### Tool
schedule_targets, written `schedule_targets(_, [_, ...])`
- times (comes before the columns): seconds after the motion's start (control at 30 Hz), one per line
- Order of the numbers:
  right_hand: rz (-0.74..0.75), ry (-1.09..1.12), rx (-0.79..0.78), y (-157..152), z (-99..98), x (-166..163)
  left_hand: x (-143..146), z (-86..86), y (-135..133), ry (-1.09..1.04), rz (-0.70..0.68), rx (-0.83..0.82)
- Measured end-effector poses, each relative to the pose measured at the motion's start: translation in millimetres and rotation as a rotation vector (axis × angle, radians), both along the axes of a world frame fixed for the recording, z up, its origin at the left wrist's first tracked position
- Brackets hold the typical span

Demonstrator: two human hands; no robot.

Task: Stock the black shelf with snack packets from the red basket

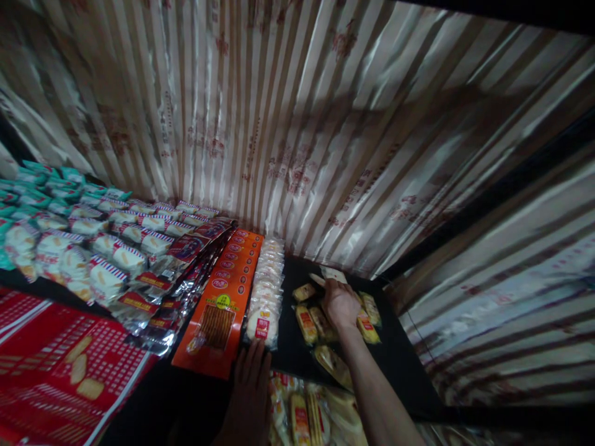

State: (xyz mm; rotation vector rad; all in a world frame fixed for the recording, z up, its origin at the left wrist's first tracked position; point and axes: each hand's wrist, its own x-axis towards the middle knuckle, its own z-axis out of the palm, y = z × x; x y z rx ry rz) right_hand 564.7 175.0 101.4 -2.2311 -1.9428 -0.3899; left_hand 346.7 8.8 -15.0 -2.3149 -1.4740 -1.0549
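My right hand [341,303] reaches over the black shelf top, its fingers curled down at a small whitish packet [333,274] near the back. The fingertips are partly hidden behind the hand. Around it lie small clear packets of yellow snacks, including one packet [307,325] to its left and another [368,328] to its right. My left hand [251,378] has its fingers stretched out, holding nothing. Its fingertips are at the near end of a row of round white crackers in clear wrap [263,322]. Between my arms sits a bag of yellow snack packets [302,415].
An orange snack pack [216,303] lies left of the cracker row. Beyond it are stacked silver-and-red packs [153,285], several white striped packets [111,254] and green ones [51,186]. A red bag [60,371] is at the near left. Striped plastic sheeting [279,124] hangs behind.
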Motion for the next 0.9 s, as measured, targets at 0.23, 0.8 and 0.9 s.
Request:
schedule_targets(0.23, [-0.009, 0.174, 0.203, -32, 35.2, 2, -3, 0.7, -7, -0.041, -0.073, -0.006])
schedule_targets(0.8, [0.512, 0.657, -0.371, -152, 26.0, -57, -2, 38.3, -43, -0.742, -0.149, -0.581])
schedule_targets(0.9, [0.461, 0.903, -0.303, -157, 8.8, -64, 0, 39.4, -41, -0.905, -0.063, -0.598])
